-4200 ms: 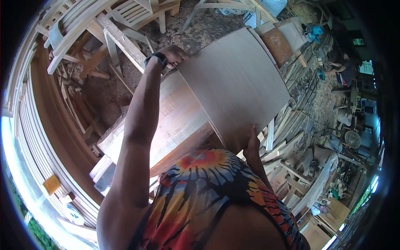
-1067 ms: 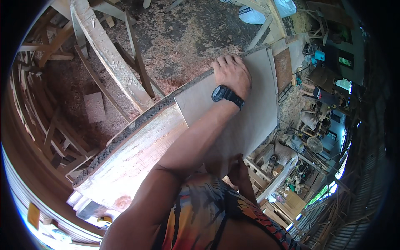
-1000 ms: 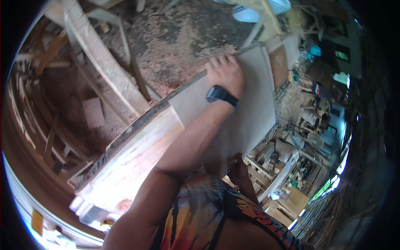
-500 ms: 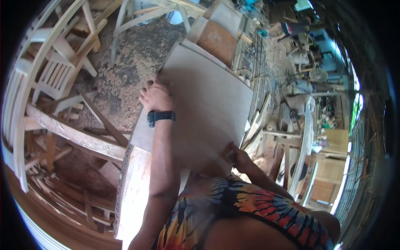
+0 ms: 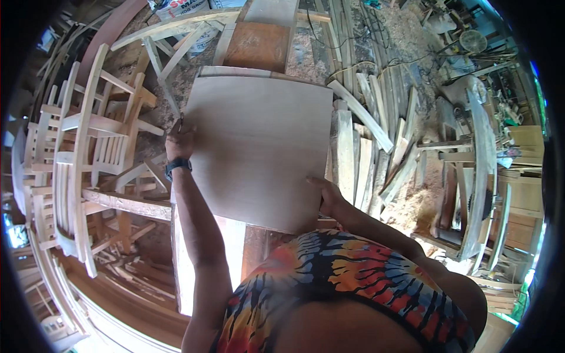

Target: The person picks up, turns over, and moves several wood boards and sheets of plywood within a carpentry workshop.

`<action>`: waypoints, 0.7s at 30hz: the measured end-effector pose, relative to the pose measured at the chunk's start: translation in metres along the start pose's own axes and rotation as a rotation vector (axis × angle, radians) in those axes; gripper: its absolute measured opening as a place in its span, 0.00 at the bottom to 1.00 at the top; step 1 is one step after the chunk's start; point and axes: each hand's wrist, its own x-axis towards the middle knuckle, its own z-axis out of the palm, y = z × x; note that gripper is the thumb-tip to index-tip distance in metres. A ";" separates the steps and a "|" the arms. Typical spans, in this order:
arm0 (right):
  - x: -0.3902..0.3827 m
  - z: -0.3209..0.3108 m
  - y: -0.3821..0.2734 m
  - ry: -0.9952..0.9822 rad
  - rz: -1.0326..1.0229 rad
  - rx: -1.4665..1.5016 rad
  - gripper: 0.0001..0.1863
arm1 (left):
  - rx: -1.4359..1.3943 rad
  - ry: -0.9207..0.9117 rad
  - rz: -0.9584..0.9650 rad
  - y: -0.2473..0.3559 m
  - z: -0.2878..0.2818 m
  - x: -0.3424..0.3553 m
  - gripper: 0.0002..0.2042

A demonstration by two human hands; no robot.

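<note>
A pale, nearly square plywood panel [image 5: 259,147] lies flat before me across a workbench. My left hand [image 5: 180,141], with a dark watch at its wrist, is closed at the panel's left edge. A small dark shape sticks up by its fingers, too unclear to name. On the right edge, near the panel's lower corner, my right hand [image 5: 325,194] grips the sheet, thumb on top and the other fingers hidden below. Under the panel's near side shows a white board [image 5: 232,244], and past its far edge a brown wooden board [image 5: 257,47].
Unfinished wooden chair frames [image 5: 97,141] stand stacked on the left. Loose planks [image 5: 365,147] lie on the sawdust-strewn floor to the right. Further right are a saw bench [image 5: 453,188] and a standing fan [image 5: 472,41]. Bags [image 5: 179,9] sit at the far left.
My view has swung round, so the panel looks straighter. My left hand has shifted from over the panel's left part to its edge. The right hand still holds the right edge.
</note>
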 end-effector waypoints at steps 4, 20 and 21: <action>0.009 -0.013 -0.009 -0.264 0.075 0.121 0.21 | -0.014 -0.077 0.006 0.032 -0.006 -0.015 0.29; 0.000 -0.002 -0.032 -0.299 -0.026 0.087 0.14 | 0.099 0.113 0.171 0.020 0.013 0.004 0.24; 0.006 -0.003 -0.031 -0.303 -0.018 0.087 0.14 | 0.106 0.116 0.166 0.018 0.012 0.008 0.24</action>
